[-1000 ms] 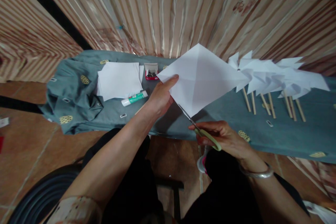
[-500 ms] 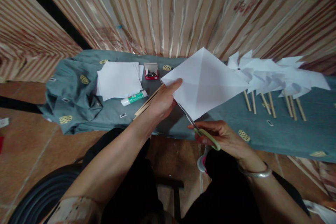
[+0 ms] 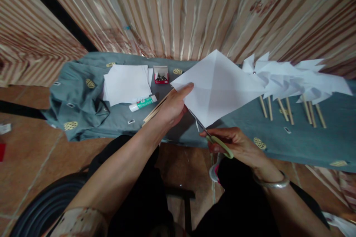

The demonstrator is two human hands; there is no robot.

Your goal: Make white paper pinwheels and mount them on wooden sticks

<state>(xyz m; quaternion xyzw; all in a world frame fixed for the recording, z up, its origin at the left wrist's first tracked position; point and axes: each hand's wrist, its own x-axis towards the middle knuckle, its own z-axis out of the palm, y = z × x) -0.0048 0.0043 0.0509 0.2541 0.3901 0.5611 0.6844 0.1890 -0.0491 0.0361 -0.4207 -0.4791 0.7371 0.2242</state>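
My left hand [image 3: 176,105] pinches the left side of a white paper square [image 3: 219,85], thumb on top, fingers hidden beneath. The sheet is turned corner-up and bears crossing crease lines. In my right hand [image 3: 232,140] is a pair of scissors [image 3: 218,144] with pale green handles. Their blades lie along the sheet's lower left edge, close to its bottom corner. A thin white sliver of paper [image 3: 197,124] hangs beside the blades. Behind my left hand lie several thin wooden sticks [image 3: 155,111], partly covered by it.
On the grey-green cloth [image 3: 111,126] lie a stack of white paper [image 3: 126,83], a glue stick [image 3: 142,103] and an open red box of small metal pins [image 3: 161,76]. Several paper pinwheels [image 3: 292,77] on wooden sticks lie at the right. A pleated curtain [image 3: 172,14] hangs behind.
A thin paper sliver now hangs below the sheet's lower left edge by the scissor blades. Both hands stay almost in the same place.
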